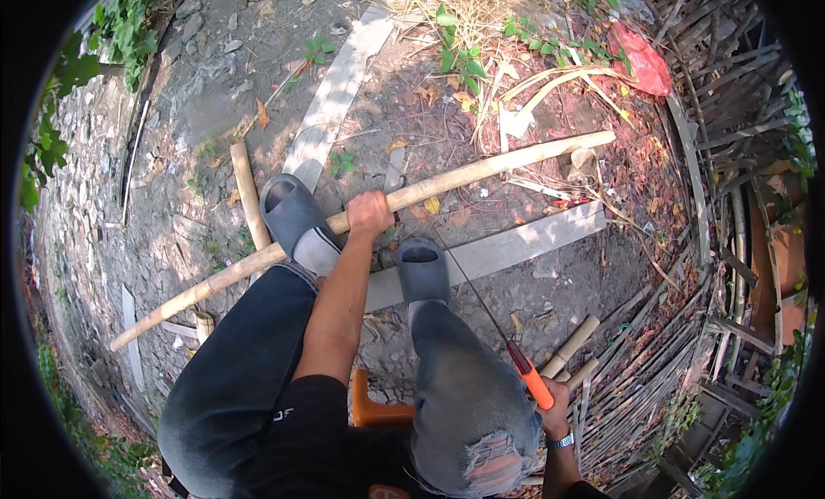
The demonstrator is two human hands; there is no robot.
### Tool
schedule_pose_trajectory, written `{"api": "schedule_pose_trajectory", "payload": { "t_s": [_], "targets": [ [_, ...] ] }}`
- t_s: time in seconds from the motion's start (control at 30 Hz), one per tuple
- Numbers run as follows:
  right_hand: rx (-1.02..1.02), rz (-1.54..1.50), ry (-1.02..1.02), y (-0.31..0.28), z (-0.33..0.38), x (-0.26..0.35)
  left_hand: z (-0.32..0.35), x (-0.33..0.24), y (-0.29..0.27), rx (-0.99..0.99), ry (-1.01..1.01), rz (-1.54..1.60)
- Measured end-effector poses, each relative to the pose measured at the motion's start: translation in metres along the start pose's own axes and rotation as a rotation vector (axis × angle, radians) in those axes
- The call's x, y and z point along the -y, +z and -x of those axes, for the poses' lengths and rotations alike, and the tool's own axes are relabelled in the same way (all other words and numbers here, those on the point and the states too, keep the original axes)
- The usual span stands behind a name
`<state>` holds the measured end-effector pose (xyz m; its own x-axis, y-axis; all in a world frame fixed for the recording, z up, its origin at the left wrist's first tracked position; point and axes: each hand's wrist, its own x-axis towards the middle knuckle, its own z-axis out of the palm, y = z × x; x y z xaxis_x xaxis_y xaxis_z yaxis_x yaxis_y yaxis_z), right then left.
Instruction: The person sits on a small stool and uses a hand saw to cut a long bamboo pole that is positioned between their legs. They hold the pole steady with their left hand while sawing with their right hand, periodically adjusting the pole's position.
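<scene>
My left hand (369, 213) is closed around a long, peeled wooden pole (481, 170). The pole runs slantwise from the lower left to the upper right and passes over my left shin, beside the grey slipper (290, 208). My right hand (555, 410) grips the orange handle of a hand saw (533, 380) beside my right knee. Its long, thin blade shows nearly edge-on, pointing up and left toward the other slipper (423, 271), apart from the pole. A shorter wooden stick (247, 185) lies beneath the pole at the left.
Pale flat boards (533, 241) lie on the dirt ground. Cut wood pieces (571, 348) are near my right hand, beside a pile of thin sticks (636, 361). A red plastic bag (640, 61) lies at the far right. An orange-brown angular piece (378, 410) shows between my legs.
</scene>
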<state>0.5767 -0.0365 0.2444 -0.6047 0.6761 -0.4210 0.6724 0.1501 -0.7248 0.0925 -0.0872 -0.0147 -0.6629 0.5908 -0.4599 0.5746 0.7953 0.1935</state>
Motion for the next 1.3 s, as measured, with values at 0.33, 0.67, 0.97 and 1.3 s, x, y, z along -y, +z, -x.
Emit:
{"api": "schedule_pose_trajectory", "payload": {
  "t_s": [0.33, 0.67, 0.97, 1.3],
  "targets": [
    [-0.137, -0.063, 0.035, 0.009, -0.004, 0.026, -0.003, 0.001, 0.003, -0.012, -0.015, -0.035],
    [-0.042, -0.162, -0.017, 0.051, -0.085, 0.018, -0.002, -0.003, -0.003, 0.055, -0.022, -0.006],
    [-0.015, -0.162, -0.041, 0.027, -0.058, 0.02, 0.0, 0.003, 0.004, -0.062, 0.007, 0.008],
    [-0.076, -0.046, -0.057, 0.099, -0.148, 0.05, 0.007, -0.008, -0.004, 0.073, -0.048, -0.017]
  ]
}}
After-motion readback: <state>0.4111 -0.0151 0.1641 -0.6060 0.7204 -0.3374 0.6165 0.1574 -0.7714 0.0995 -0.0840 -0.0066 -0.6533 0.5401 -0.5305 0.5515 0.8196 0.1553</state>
